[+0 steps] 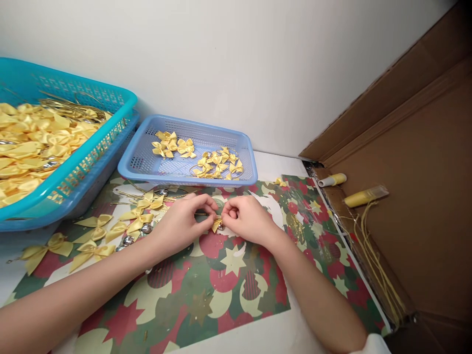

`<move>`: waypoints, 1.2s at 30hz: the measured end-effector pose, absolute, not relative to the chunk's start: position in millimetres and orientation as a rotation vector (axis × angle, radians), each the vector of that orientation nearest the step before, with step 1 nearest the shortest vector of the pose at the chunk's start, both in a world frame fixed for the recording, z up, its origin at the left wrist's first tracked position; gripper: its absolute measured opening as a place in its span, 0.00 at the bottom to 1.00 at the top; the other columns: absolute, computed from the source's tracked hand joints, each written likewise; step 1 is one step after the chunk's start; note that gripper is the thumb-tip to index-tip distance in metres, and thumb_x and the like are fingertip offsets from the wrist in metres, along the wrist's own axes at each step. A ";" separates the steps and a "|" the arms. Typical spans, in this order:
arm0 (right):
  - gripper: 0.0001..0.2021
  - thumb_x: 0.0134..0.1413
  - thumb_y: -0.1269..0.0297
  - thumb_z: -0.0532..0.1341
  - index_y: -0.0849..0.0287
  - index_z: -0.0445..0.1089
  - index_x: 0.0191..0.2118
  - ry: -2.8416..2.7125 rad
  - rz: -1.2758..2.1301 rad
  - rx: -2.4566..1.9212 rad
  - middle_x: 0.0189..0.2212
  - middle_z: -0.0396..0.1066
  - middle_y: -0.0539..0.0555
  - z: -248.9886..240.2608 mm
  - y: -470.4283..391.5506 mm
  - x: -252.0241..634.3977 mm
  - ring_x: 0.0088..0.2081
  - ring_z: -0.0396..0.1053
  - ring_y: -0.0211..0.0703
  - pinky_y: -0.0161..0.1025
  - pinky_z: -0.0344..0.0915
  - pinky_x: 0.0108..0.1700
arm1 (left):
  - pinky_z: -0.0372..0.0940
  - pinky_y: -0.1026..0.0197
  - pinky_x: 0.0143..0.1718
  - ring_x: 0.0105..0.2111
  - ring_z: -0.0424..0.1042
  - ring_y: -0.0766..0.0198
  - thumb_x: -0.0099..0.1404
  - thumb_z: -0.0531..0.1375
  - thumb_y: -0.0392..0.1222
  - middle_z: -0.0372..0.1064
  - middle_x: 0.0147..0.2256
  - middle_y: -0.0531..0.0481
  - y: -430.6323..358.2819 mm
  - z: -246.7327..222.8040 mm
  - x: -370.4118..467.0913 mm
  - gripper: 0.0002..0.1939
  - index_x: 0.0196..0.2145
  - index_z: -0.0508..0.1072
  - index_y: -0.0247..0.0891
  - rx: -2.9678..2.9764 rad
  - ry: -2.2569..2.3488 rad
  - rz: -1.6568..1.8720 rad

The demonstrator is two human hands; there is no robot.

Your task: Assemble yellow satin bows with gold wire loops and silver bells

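My left hand [188,219] and my right hand [245,219] meet over the patterned paper, fingertips pinched close together. Between them shows part of a small yellow ribbon bow [217,225], with a silvery bell [221,226] at its lower edge. A thin gold cord [201,214] runs by the left fingertips. Both hands are closed on this piece, and the fingers hide most of it. Left of my left hand lie several loose yellow bows [134,219], with silver bells [128,240] and gold cords [129,195] among them.
A blue basket [188,180] holding bows stands behind my hands. At the left, a turquoise basket [73,164] is heaped with bows and cords. A lone bow [280,182] lies at the back right. Yellow thread spools [363,196] and hanging yarn [376,270] are by the cardboard [424,172].
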State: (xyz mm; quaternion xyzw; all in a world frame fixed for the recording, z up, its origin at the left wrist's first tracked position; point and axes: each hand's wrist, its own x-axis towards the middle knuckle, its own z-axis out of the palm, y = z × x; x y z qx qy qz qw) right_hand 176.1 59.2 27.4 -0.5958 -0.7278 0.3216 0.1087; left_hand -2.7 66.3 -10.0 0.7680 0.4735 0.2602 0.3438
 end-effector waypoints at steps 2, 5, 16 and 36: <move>0.05 0.47 0.72 0.58 0.58 0.67 0.23 -2.144 0.947 -1.749 0.19 0.64 0.45 30.7 59.5 178.1 0.22 0.58 0.33 0.32 0.49 0.24 | 0.65 0.57 0.36 0.36 0.74 0.55 0.60 0.55 0.44 0.77 0.31 0.51 66.3 -9.9 -3.0 0.08 0.33 0.73 0.41 2.036 1.237 0.676; 0.05 0.47 0.73 0.58 0.59 0.68 0.25 -2.136 0.950 -1.703 0.20 0.63 0.45 33.7 61.6 184.6 0.23 0.58 0.33 0.32 0.50 0.25 | 0.64 0.57 0.37 0.36 0.72 0.56 0.60 0.55 0.43 0.77 0.31 0.51 66.3 -10.5 -3.3 0.08 0.33 0.73 0.41 2.080 1.241 0.672; 0.06 0.51 0.73 0.60 0.59 0.73 0.36 -2.275 0.851 -1.591 0.26 0.68 0.48 21.7 67.7 192.7 0.30 0.63 0.36 0.33 0.55 0.33 | 0.63 0.58 0.36 0.35 0.71 0.56 0.60 0.55 0.44 0.76 0.31 0.51 66.8 -10.7 -3.5 0.08 0.32 0.73 0.41 2.119 1.237 0.667; 0.07 0.56 0.72 0.60 0.58 0.74 0.39 -2.372 0.712 -1.365 0.35 0.69 0.52 5.0 69.5 187.1 0.39 0.65 0.40 0.37 0.59 0.42 | 0.63 0.58 0.36 0.35 0.70 0.57 0.59 0.54 0.41 0.76 0.31 0.51 67.9 -13.2 -4.1 0.07 0.32 0.71 0.41 2.119 1.223 0.662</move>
